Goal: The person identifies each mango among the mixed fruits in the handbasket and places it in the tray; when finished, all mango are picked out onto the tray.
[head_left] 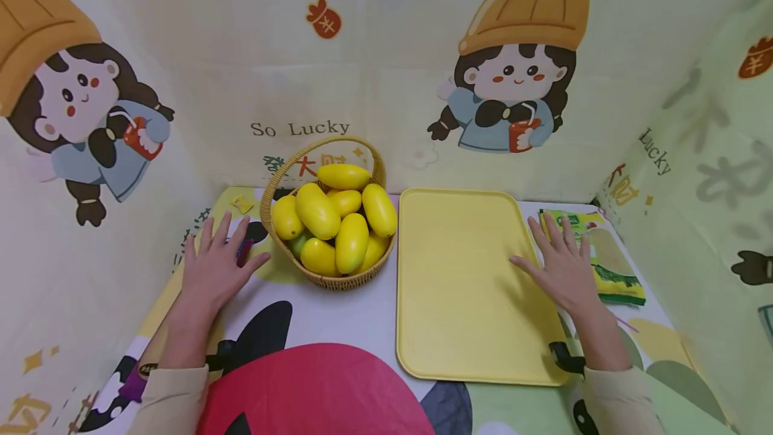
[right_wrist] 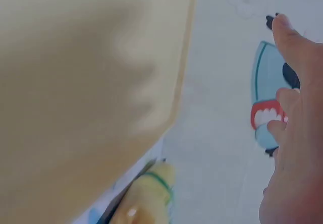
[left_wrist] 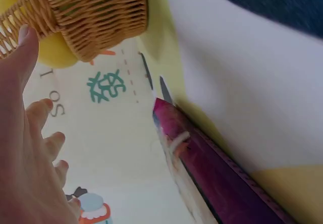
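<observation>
My left hand is spread with straight fingers above a long purple-and-tan package, left of the basket. In the left wrist view the purple package lies below the hand, which holds nothing. The woven basket with a tall handle is full of smooth yellow mango-like fruits, one partly green. My right hand, also spread and holding nothing, hovers between the yellow tray and a yellow-green food packet, partly covering the packet. The tray bears only the hand's shadow.
A small yellow wrapped piece lies at the back left, beside the basket. Printed cloth walls enclose the back and both sides. The patterned tablecloth has a large red shape at the front.
</observation>
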Motion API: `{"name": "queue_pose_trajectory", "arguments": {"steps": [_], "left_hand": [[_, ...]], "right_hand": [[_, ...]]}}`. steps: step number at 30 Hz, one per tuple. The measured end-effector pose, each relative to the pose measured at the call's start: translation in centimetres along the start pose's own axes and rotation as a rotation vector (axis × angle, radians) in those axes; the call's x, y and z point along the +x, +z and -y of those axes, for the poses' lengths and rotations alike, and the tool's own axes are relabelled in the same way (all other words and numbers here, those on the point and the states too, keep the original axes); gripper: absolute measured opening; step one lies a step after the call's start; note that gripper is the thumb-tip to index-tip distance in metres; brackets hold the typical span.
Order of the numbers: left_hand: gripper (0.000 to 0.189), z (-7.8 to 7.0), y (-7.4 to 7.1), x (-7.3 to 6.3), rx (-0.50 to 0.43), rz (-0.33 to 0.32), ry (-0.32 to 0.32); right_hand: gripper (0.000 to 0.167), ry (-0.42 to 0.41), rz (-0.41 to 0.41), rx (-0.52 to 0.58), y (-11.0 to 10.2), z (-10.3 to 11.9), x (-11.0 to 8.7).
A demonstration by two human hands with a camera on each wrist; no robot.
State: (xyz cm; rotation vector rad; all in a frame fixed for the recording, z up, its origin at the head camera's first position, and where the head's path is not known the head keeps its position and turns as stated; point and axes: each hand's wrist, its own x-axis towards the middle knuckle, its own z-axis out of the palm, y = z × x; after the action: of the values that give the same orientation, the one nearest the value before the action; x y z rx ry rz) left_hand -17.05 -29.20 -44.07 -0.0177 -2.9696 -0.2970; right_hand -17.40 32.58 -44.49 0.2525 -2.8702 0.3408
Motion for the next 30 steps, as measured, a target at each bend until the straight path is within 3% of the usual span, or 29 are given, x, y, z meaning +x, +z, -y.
{"name": "queue_pose_trajectory", "arguments": {"steps": [11,17,26,30], "left_hand": [[0.093,-1.1,-1.0,-0.3,-0.039,-0.060,0.051],[0.091,-2.1,-1.8,-0.5,-0.105,-0.121,0.098],[0.088,-4.5,-2.2,0.1,-0.308,-0.118,0.121],[0.083,-5.2,-2.2,0.2,-0.427,-0.123,0.091]], "right_hand": [[0.086,-0.100,0.022,0.086,-0.4,4.6,3.8],[0.087,-0.142,0.022,0.106,-0.1,7.7,6.1],[0.084,-0.249,0.038,0.156,1.2,12.3,8.3],[0.081,-0.292,0.060,0.217,2.4,14.6,9.0]]}}
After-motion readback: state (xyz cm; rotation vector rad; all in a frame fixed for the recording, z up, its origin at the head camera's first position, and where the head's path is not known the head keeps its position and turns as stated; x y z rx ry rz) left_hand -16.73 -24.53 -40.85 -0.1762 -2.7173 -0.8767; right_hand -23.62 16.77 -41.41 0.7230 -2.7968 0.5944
